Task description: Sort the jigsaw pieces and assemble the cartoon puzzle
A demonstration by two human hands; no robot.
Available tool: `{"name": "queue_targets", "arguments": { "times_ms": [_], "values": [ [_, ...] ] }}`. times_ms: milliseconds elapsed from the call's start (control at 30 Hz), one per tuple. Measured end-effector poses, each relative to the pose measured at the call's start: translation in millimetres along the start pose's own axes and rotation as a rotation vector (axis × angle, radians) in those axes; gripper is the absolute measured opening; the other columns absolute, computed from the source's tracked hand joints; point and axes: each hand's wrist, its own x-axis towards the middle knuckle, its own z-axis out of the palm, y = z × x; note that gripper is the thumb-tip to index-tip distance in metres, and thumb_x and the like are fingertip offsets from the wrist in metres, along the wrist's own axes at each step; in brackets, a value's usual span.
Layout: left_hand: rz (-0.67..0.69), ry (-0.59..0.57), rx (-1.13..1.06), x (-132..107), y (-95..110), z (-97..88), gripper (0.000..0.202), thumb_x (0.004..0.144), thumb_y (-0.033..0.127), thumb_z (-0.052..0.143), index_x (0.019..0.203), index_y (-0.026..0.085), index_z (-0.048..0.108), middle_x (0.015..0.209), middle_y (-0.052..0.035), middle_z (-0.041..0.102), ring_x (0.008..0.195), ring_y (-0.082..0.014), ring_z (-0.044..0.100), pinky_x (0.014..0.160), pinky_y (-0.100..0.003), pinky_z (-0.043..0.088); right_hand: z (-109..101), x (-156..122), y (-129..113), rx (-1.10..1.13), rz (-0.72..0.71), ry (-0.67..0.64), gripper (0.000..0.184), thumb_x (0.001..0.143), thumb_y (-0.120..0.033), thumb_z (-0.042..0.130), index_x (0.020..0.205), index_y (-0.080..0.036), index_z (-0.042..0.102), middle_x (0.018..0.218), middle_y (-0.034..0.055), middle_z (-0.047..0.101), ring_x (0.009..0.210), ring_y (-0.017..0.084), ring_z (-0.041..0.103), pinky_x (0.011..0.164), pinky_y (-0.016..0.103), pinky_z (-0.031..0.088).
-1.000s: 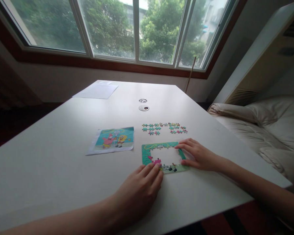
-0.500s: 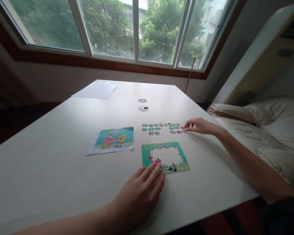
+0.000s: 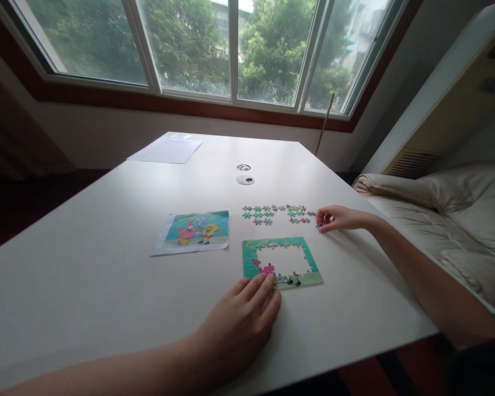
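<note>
A partly built jigsaw (image 3: 281,263) lies on the white table (image 3: 107,275); its green border is joined and the middle is bare. My left hand (image 3: 241,322) lies flat with its fingers stretched out, the fingertips touching the jigsaw's lower left corner. Several loose puzzle pieces (image 3: 277,214) are spread behind the jigsaw. My right hand (image 3: 338,218) is at the right end of that spread, fingers curled in a pinch on a small puzzle piece. A cartoon reference picture (image 3: 194,231) lies left of the jigsaw.
A white sheet of paper (image 3: 168,149) lies at the table's far left. Two round cable holes (image 3: 245,174) sit in the middle of the table. A cushioned sofa (image 3: 449,209) stands to the right. Windows run along the back wall.
My right hand left the jigsaw's right edge, reached back to the loose pieces, and now pinches one at the spread's right end. My left hand has stayed at the jigsaw's corner.
</note>
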Motion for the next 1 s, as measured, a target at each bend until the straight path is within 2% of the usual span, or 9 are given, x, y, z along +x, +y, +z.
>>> {"name": "queue_targets", "arguments": {
  "times_ms": [167,333,433,533,700,1000],
  "values": [
    [-0.006,0.024,-0.002,1,0,1.3,0.028,0.09,0.016,0.036,0.114,0.012,0.05,0.126,-0.0152,0.05,0.114,-0.0279,0.047,0.088,-0.039,0.043,7,-2,-17,0.139,-0.089,-0.001,0.029,0.069,-0.039,0.064,0.077,-0.013,0.054,0.068,-0.0003,0.056,0.06,0.01,0.049,0.055,0.022,0.038],
    [-0.012,0.022,-0.007,0,1,1.4,0.028,0.09,0.018,0.038,0.114,0.012,0.05,0.126,-0.0155,0.05,0.114,-0.0285,0.047,0.087,-0.04,0.043,33,2,-64,0.327,-0.224,-0.021,0.031,0.074,-0.039,0.062,0.09,-0.013,0.057,0.079,0.0041,0.064,0.071,0.012,0.057,0.061,0.023,0.043],
    [-0.024,0.03,-0.003,0,1,2.6,0.028,0.09,0.018,0.038,0.114,0.013,0.05,0.126,-0.015,0.049,0.113,-0.0283,0.047,0.087,-0.04,0.043,53,6,-92,0.279,-0.303,0.008,0.027,0.075,-0.036,0.062,0.091,-0.014,0.06,0.077,0.004,0.066,0.071,0.012,0.06,0.06,0.022,0.043],
    [-0.02,0.037,0.004,0,1,3.6,0.027,0.09,0.019,0.038,0.114,0.013,0.051,0.126,-0.014,0.05,0.113,-0.0273,0.047,0.087,-0.039,0.042,67,12,-109,0.202,-0.382,0.022,0.022,0.077,-0.033,0.06,0.089,-0.015,0.064,0.079,0.0033,0.068,0.073,0.013,0.06,0.065,0.023,0.044],
    [-0.022,0.033,-0.002,1,1,2.3,0.026,0.091,0.02,0.037,0.112,0.014,0.051,0.125,-0.0138,0.05,0.113,-0.0273,0.047,0.085,-0.038,0.042,78,17,-114,0.143,-0.405,0.036,0.02,0.078,-0.031,0.059,0.09,-0.016,0.067,0.077,0.0024,0.068,0.071,0.013,0.06,0.064,0.023,0.044],
    [-0.035,0.029,-0.008,1,2,1.6,0.024,0.09,0.02,0.04,0.11,0.014,0.052,0.124,-0.0131,0.051,0.111,-0.0265,0.048,0.086,-0.038,0.042,85,11,-118,0.2,-0.396,0.078,0.017,0.078,-0.028,0.058,0.088,-0.017,0.067,0.084,0.0029,0.069,0.076,0.013,0.061,0.068,0.025,0.045]
  ]
}}
